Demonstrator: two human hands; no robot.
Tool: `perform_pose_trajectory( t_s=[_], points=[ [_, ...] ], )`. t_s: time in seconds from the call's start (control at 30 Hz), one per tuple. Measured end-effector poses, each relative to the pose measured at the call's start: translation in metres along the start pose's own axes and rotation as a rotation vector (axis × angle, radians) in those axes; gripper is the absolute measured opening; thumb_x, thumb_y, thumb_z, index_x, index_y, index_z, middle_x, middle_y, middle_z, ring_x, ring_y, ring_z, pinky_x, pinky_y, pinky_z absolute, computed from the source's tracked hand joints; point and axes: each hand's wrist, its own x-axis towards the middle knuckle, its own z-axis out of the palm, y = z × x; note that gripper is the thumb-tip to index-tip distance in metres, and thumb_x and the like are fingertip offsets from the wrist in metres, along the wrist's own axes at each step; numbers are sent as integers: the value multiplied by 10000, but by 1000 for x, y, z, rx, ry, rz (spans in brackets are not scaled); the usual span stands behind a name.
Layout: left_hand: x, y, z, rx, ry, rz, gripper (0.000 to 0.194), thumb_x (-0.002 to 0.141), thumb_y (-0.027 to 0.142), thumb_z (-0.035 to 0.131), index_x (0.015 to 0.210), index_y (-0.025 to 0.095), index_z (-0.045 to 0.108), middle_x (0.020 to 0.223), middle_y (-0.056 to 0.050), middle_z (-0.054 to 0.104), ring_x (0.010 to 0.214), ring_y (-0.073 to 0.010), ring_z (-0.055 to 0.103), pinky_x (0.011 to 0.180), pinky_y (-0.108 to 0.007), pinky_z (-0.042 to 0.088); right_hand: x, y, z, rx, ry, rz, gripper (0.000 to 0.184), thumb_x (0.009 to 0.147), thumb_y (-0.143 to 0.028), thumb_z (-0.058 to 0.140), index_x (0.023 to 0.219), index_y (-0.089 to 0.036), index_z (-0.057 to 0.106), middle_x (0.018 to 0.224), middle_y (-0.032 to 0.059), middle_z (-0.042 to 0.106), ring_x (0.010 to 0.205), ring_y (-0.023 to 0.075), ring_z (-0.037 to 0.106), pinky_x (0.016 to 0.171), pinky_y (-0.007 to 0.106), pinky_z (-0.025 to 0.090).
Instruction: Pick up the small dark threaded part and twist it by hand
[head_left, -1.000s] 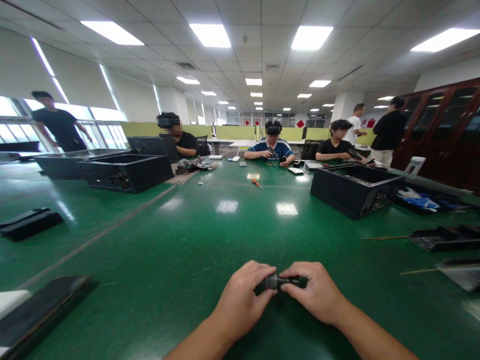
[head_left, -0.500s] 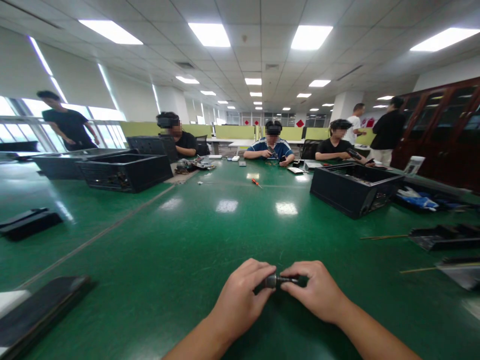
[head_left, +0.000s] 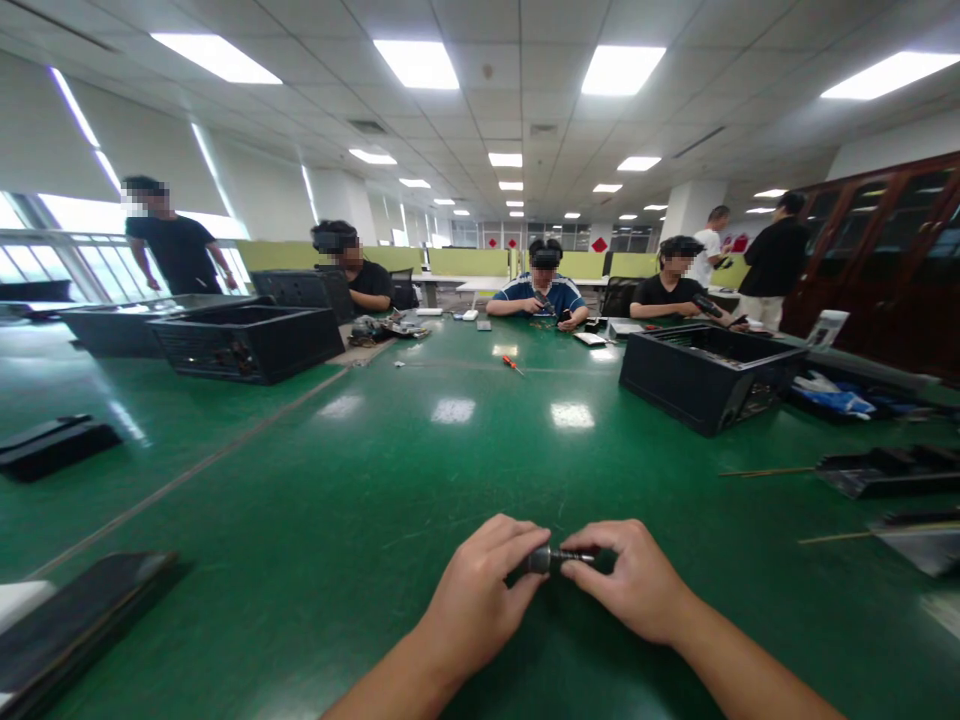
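Low in the middle of the view, both my hands meet over the green table [head_left: 390, 470]. My left hand [head_left: 480, 595] is closed around the thick dark end of a small screwdriver-like tool [head_left: 541, 559]. My right hand [head_left: 634, 580] pinches the thin metal shaft that sticks out of it to the right. The tool lies level between the two hands, just above the tabletop. Most of it is hidden by my fingers.
An open black computer case [head_left: 705, 375] stands at the right, another black case [head_left: 247, 340] at the left. Flat black panels [head_left: 75, 620] lie near left, more black panels [head_left: 885, 470] at right. A red-handled screwdriver [head_left: 512, 364] lies mid-table. Three people sit at the far edge; others stand behind.
My hands have barely moved on the tool. The standing person at the far left has walked to the right.
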Motion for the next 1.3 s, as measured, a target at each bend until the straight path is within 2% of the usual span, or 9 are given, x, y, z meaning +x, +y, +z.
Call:
perform_pose_trajectory(
  t_s=[0.57,1.3],
  points=[
    [0,-1,0,-4,27,31,370,833,93,683,1171,237,647,1035,-50,713,915,-186,645,815,-333,552,-2,-4,1,-32,36,-49,64,799,-204,695,818,-207,755,779,13,757,717,178,693,683,256,493],
    [3,1,-4,19,52,19,349,848,121,674,1175,239,643,1031,-57,710,915,-184,649,822,-331,554,-2,-2,0,-41,20,-83,74,874,-241,643,885,-211,710,820,4,717,752,163,651,729,264,456]
  ],
)
